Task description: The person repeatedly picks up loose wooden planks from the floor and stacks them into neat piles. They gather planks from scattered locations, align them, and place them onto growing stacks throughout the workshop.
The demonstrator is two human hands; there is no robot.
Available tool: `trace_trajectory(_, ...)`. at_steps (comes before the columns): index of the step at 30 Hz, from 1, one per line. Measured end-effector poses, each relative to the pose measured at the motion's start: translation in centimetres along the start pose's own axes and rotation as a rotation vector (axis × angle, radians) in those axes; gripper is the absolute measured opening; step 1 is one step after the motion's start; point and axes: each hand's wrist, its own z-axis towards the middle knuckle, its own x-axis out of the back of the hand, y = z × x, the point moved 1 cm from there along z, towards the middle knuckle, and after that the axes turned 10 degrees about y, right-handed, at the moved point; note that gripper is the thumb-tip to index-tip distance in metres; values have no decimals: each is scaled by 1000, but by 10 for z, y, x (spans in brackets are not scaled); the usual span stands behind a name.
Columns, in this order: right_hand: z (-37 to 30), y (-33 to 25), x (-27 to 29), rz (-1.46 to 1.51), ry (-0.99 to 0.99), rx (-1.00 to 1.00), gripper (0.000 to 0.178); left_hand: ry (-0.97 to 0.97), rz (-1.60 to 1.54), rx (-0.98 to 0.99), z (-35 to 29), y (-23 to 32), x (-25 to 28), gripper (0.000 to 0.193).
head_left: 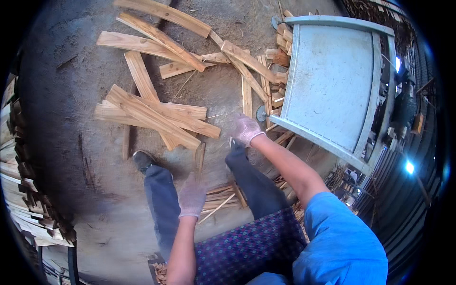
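Note:
My left hand (pixel 192 195), in a pale pinkish knit glove, is held over my knees with its fingers stretched forward and nothing in it. My right hand (pixel 245 129), gloved alike, reaches out above my right shoe, its fingers blurred but apart, with no object visible in them. Ahead and left of it lies a crossed heap of wooden planks (pixel 156 116) on the dirt floor. An upright-lying plank (pixel 246 97) is just beyond the right hand. More long planks (pixel 161 40) are spread farther off.
A pale blue metal machine table (pixel 332 80) stands at the right, with short wood blocks (pixel 281 52) piled along its left side. Stacked boards (pixel 28 190) line the far left. Thin offcut strips (pixel 221 199) lie between my legs. A patterned cloth (pixel 251 242) covers my lap.

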Motion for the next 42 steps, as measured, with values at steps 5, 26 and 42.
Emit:
trace_trajectory(5, 82, 17, -2, -128, 57, -47, 82, 135, -192, -75, -1, 50, 59, 54)
trace_trajectory(26, 156, -14, 1, -514, 142, 836, 48, 102, -97, -133, 6, 66, 12, 62)
trace_trajectory(42, 159, 40, -40, 75, 692, 305, 46, 143, -113, -68, 9, 49, 22, 64)
